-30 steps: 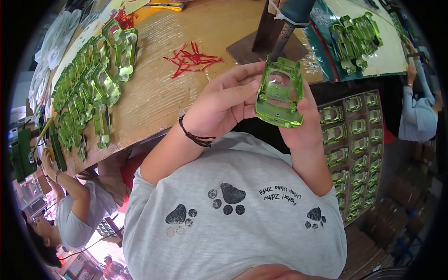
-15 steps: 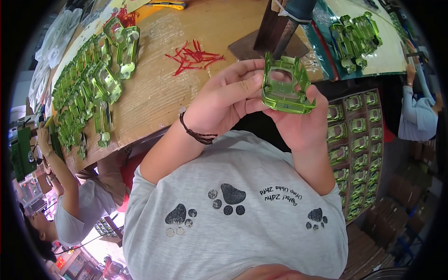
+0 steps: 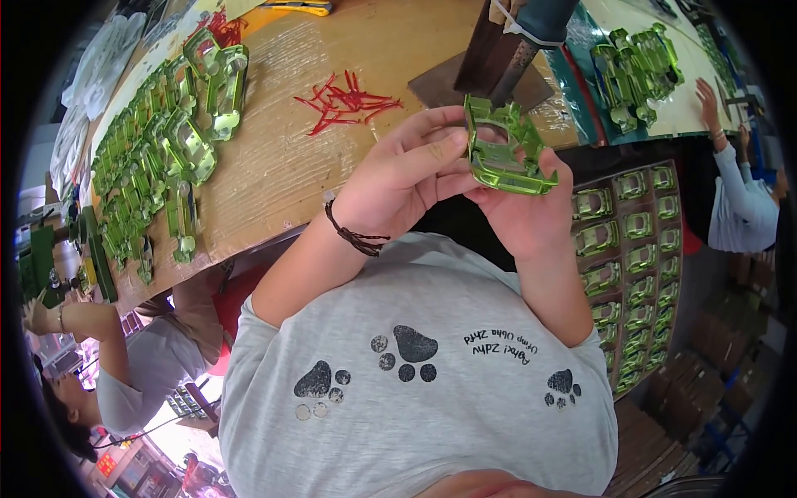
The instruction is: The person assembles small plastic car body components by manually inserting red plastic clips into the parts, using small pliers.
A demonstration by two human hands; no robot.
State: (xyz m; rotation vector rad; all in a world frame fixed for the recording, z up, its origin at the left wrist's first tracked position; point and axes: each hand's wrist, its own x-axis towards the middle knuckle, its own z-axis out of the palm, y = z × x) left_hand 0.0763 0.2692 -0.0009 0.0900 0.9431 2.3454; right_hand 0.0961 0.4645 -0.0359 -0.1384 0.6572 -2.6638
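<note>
Both hands hold one shiny green plastic toy car body point(image 3: 508, 158) above the table's front edge, its window openings showing. My left hand point(image 3: 408, 170) pinches its left side between thumb and fingers. My right hand point(image 3: 531, 212) cups it from below and the right, with the thumb at its right edge; some of those fingers are hidden under the shell. Beyond my hands, a small heap of thin red strips point(image 3: 347, 103) lies on the tabletop.
Many similar green car bodies point(image 3: 158, 149) cover the table's left side; more lie in a pile point(image 3: 635, 75) at the far right. A post on a metal base point(image 3: 490, 79) stands just beyond my hands. A tray of green bodies point(image 3: 631, 257) is at my right. Co-workers sit on both sides.
The car body has tilted slightly and shifted a little left in my hands, and my right thumb has moved along its edge. The co-workers' arms have moved.
</note>
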